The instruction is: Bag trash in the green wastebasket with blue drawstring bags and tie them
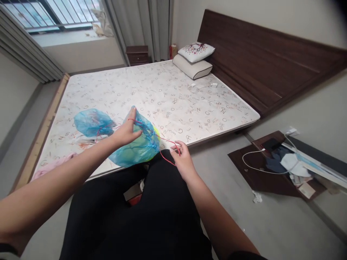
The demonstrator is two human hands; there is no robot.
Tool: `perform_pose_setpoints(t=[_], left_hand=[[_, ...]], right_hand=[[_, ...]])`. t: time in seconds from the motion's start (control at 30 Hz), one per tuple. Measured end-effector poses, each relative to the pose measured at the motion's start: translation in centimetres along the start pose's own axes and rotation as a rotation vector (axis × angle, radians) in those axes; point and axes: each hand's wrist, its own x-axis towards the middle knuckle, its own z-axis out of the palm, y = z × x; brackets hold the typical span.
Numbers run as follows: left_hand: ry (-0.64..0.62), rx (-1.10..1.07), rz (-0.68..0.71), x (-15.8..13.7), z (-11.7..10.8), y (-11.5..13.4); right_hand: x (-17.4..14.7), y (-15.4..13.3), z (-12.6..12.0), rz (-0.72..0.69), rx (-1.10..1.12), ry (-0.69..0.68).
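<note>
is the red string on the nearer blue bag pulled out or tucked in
Partly pulled out: the red string runs from the bunched edge of the blue bag to the right hand.

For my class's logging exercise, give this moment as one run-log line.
left hand touching nearer blue bag | right hand holding red drawstring | other blue bag on mattress | pillows stacked by headboard

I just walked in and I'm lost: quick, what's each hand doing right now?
Left hand: open, thumb spread, at the blue bag, red string across its fingers.
Right hand: closed, fingers holding the red string.
</note>
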Motion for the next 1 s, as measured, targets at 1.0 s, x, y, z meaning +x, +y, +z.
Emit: perform_pose_setpoints(t=[1.0], left_hand=[[0.039,0.518,-0.522,-7.2,-12.4,6.7]], right_hand=[[1.6,-2.5,14.6,0.048,0.076,-0.655]])
